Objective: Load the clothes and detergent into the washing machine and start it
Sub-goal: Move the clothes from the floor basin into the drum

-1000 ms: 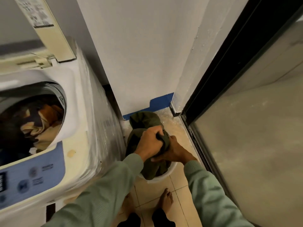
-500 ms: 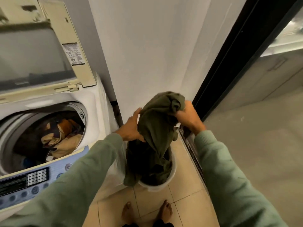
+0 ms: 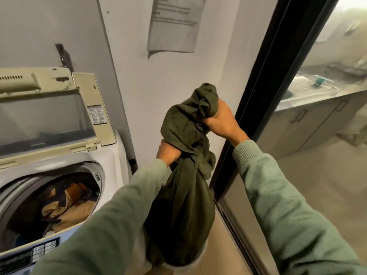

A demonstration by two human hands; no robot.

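The green garment (image 3: pixel 184 205) is lifted higher now, my left hand (image 3: pixel 168 153) and right hand (image 3: pixel 222 124) both clenched in it. I'd get the tail clear before swinging over the drum (image 3: pixel 98 176).

**Washing machine** (image 3: pixel 116 153): white plastic casing, smooth and glossy.
**Lid** (image 3: pixel 85 86), upright at the back of the washing machine: yellowed plastic frame, dull, around a smoky see-through pane, smooth.
**Clothes** (image 3: pixel 67 207) inside the washing machine: tan and dark cloth, matt, crumpled.
**Olive garment** (image 3: pixel 184 205), right of the washing machine: soft matt cloth, heavily wrinkled and bunched.
**Left sleeve** (image 3: pixel 111 231) and **right sleeve** (image 3: pixel 278 205): pale green knit, matt, ribbed at the right cuff.
**Wall** (image 3: pixel 139 76) behind the washing machine: painted, matt, flat.
**Notice** (image 3: pixel 172 24) on the wall: grey-white paper, matt, lower edge curling.
**Door frame** (image 3: pixel 264 86), well right of the washing machine: black, smooth, slight sheen; material cannot be told.
**Door pane** (image 3: pixel 317 185): glossy, reflective.
**Floor** (image 3: pixel 222 247): beige tile, smooth.
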